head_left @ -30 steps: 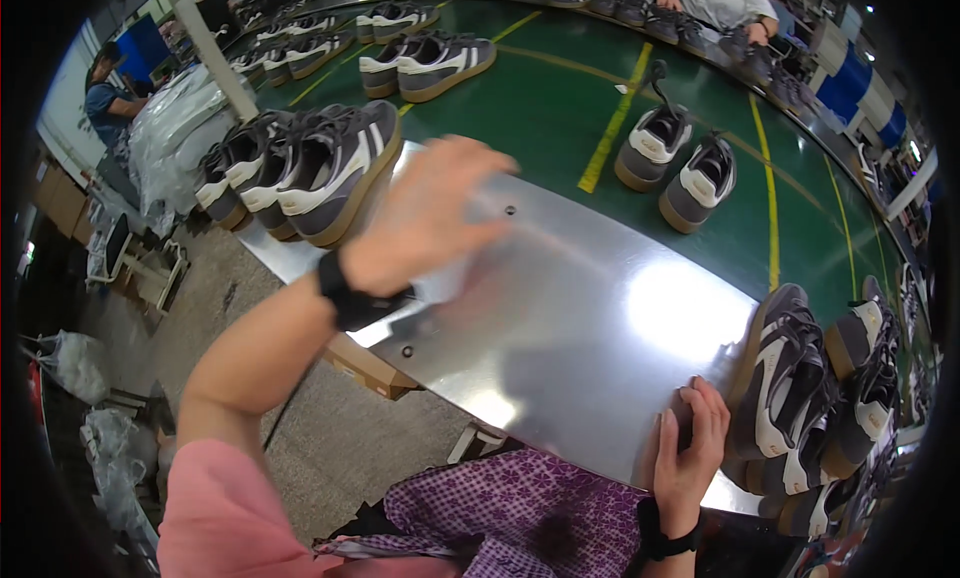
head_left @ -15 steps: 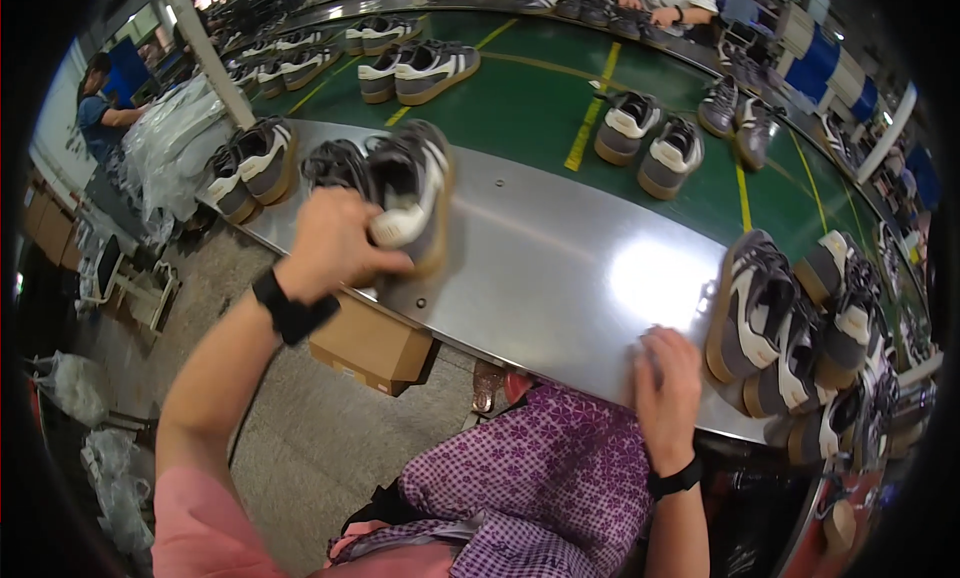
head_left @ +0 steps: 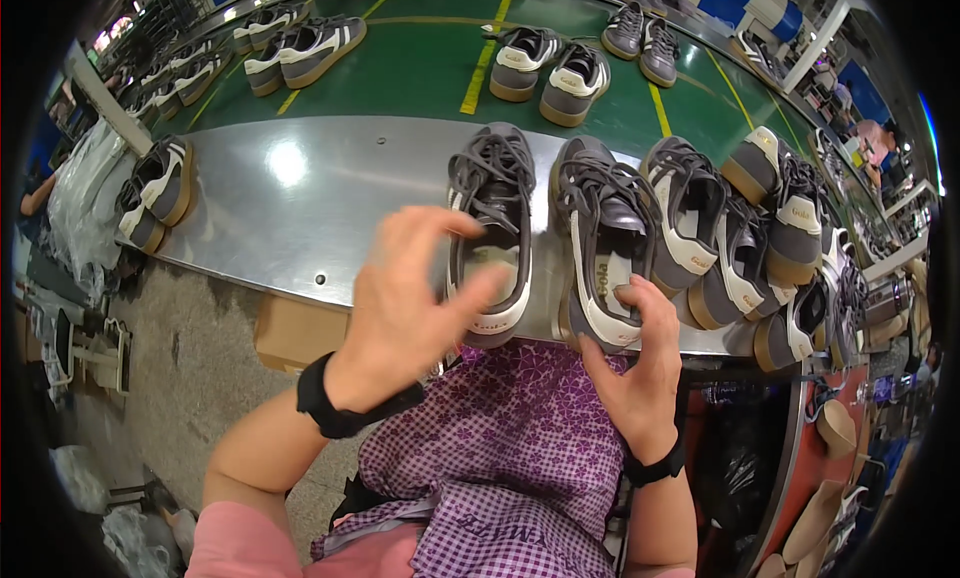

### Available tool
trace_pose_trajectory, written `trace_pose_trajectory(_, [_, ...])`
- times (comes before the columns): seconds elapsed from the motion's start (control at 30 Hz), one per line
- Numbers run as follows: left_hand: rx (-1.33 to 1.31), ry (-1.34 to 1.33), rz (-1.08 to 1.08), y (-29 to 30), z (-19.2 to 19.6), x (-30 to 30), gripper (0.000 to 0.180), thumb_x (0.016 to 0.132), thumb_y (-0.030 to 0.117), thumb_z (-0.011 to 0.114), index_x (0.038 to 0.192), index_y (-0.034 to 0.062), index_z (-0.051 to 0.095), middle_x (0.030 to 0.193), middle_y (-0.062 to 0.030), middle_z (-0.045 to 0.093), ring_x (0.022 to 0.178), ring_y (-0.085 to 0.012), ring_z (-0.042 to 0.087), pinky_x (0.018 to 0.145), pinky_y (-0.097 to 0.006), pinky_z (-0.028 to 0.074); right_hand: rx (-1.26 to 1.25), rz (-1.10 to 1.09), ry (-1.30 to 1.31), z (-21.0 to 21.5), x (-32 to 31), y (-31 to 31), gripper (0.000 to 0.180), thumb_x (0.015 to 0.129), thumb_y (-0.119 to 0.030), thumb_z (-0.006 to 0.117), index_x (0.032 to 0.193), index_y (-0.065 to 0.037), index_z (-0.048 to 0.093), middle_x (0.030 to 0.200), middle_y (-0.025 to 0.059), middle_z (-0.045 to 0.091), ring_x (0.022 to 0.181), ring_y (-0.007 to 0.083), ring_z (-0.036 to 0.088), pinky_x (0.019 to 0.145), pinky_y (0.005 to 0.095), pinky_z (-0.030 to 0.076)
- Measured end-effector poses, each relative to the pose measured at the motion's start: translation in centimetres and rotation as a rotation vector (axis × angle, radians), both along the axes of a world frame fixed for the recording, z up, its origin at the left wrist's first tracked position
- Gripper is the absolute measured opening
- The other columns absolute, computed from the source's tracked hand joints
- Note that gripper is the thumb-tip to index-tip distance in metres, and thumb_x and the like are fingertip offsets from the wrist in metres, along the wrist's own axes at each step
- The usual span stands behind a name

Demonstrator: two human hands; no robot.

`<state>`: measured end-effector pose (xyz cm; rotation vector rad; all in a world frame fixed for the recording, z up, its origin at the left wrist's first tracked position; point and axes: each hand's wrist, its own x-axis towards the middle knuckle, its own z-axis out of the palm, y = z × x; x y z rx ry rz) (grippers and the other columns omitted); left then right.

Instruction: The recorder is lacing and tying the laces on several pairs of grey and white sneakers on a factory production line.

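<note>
At the far left edge of the steel table point(head_left: 300, 208), a pair of grey shoes with white stripes point(head_left: 155, 193) is lying on its side, well apart from the hands.

Moving right, the left hand point(head_left: 400, 298) is hovering with fingers spread and loosely curled, gripping nothing; its fingertips are reaching over the heel of the left grey sneaker point(head_left: 490, 228), which is lying upright at the near edge of the table, toe pointing away. Whether the thumb is touching the heel collar cannot be told.

Just beside it, the right grey sneaker point(head_left: 600, 228) is lying parallel, also at the near edge. The right hand point(head_left: 640, 363) is resting against its heel, fingers curved around the white heel tab and sole edge, pressing rather than fully gripping.

These sneakers are looking light and easy for one hand each. The suede-like uppers are likely soft and yielding, so squeezing the sides would be crushing the shape; the rubber sole and the stiffened heel counter are looking like the firm places to take hold. The laces are lying loose and could be snagging. The polished metal is probably letting the soles slide easily.

Further right, a crowded heap of matching sneakers point(head_left: 760, 248) is leaning on one another, touching the right grey sneaker's flank. Beyond the table, more pairs point(head_left: 555, 63) are sitting on a green belt point(head_left: 420, 68).
</note>
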<state>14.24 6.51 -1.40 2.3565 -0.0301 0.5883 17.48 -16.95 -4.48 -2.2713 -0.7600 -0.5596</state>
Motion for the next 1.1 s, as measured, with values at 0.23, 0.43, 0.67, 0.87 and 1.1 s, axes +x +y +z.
trace_pose_trajectory(0.23, [-0.300,0.181,-0.170,3.4,-4.5,5.7,0.069,0.079,0.022,0.058,0.135,-0.0111,0.036,0.130,-0.0310,0.047,0.122,-0.0436,0.047,0.103,-0.042,0.039,0.059,-0.006,0.007,-0.5,0.0,0.8,0.062,0.068,-0.003,0.076,0.123,-0.003,0.048,0.121,0.0200,0.052,0.116,0.0389,0.050,0.098,0.0455,0.039])
trace_pose_trajectory(0.43, [-0.037,0.209,-0.164,-1.7,-2.7,-4.3,0.079,0.075,0.006,0.053,0.143,-0.0107,0.017,0.136,-0.0366,0.038,0.113,-0.0504,0.050,0.098,-0.048,0.043,0.010,0.180,0.180,0.3,-7.6,1.0,0.078,0.079,-0.012,0.071,0.141,0.010,0.030,0.136,0.0285,0.046,0.124,0.0444,0.045,0.105,0.0485,0.035])
trace_pose_trajectory(0.67, [0.104,0.338,-0.312,-4.7,-3.8,-14.4,0.078,0.069,0.002,0.067,0.128,-0.0275,0.026,0.146,-0.0402,0.016,0.116,-0.0503,0.051,0.095,-0.041,0.049,0.025,0.195,0.589,-2.2,-13.7,0.8,0.099,0.070,-0.002,0.068,0.146,0.011,0.006,0.123,0.0337,0.053,0.101,0.0448,0.062,0.084,0.0420,0.053])
trace_pose_trajectory(0.87, [0.157,0.419,-0.422,-4.3,-4.9,-16.3,0.073,0.066,0.004,0.068,0.121,-0.0303,0.034,0.147,-0.0393,0.014,0.119,-0.0445,0.053,0.095,-0.039,0.050,0.004,0.294,0.863,-2.8,-15.7,-0.4,0.100,0.072,-0.001,0.068,0.145,0.013,0.001,0.143,0.0385,0.028,0.116,0.0492,0.052,0.090,0.0419,0.051])
trace_pose_trajectory(1.1, [-0.258,0.472,-0.307,-0.5,-3.4,-16.2,0.074,0.067,0.026,0.080,0.128,-0.0041,0.050,0.140,-0.0273,0.042,0.120,-0.0400,0.053,0.096,-0.042,0.047,-0.041,0.386,0.839,0.9,-12.3,-2.8,0.081,0.079,-0.019,0.075,0.141,0.009,0.031,0.142,0.0320,0.036,0.133,0.0423,0.038,0.109,0.0446,0.033])
